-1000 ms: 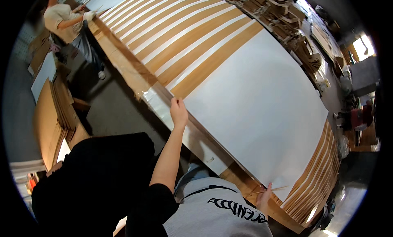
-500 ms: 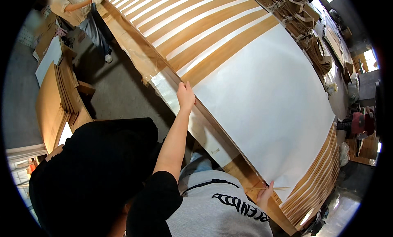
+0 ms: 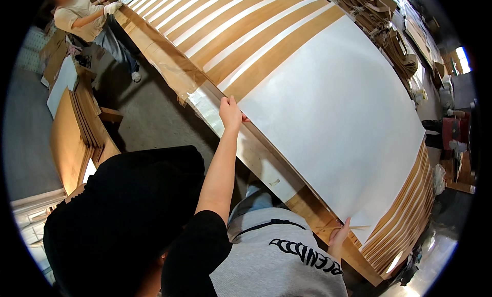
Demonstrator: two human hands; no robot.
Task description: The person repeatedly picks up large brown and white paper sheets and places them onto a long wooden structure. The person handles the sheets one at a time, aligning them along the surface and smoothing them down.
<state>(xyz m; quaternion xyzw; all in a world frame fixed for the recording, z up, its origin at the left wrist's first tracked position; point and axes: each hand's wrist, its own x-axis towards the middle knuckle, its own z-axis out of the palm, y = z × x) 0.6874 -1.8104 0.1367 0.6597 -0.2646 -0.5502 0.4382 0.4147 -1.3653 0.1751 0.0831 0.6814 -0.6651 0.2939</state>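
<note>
A large white sheet (image 3: 328, 127) lies on top of a wide layered stack on a long table. My left hand (image 3: 231, 114) is closed round the sheet's near edge, close to its left corner beside a brown stripe. At the same sheet's near right corner, my right hand (image 3: 338, 238) is closed with its thumb up. Thin light-coloured sticks (image 3: 361, 227) pass across this hand and stick out on both sides. The undersides of the fingers of both hands are hidden, so how firmly each grips the sheet cannot be made out.
Overlapping brown and white strips (image 3: 246, 35) run on to the far left, and more layered edges (image 3: 400, 215) fan out at right. A co-worker (image 3: 84, 17) in pale gloves stands at the table's far end. Brown boards (image 3: 77, 133) lean at left. A black shape (image 3: 123, 210) blocks the lower left.
The whole view has shifted slightly. My left hand has turned a little, and its fingertips show more at the sheet's edge. My right hand stays at the near right corner with the sticks.
</note>
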